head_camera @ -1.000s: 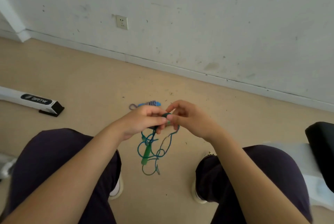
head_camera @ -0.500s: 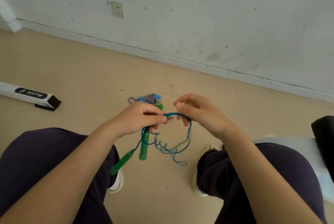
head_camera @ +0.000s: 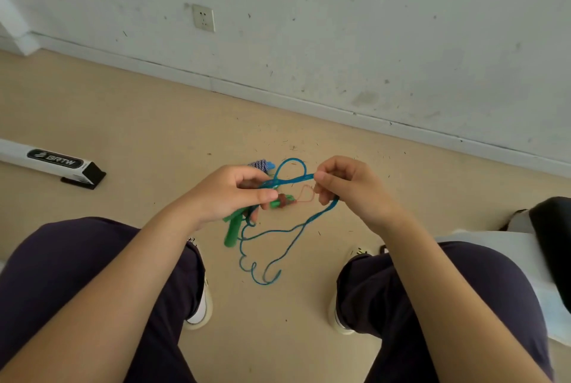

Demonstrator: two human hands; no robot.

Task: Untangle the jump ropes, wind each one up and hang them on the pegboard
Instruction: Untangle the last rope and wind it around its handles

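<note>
Right hand (head_camera: 349, 188) now pinching blue rope (head_camera: 290, 180), drawn further from left hand (head_camera: 228, 194) gripping green handles (head_camera: 233, 228); probably winding, tangle apparently loosened.

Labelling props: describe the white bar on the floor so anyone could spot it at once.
Start at the beige floor on the person's left, below the wall socket. A long white bar lies there, running off the left edge. It alone carries a black oval label in pale letters and a black end cap.
</note>
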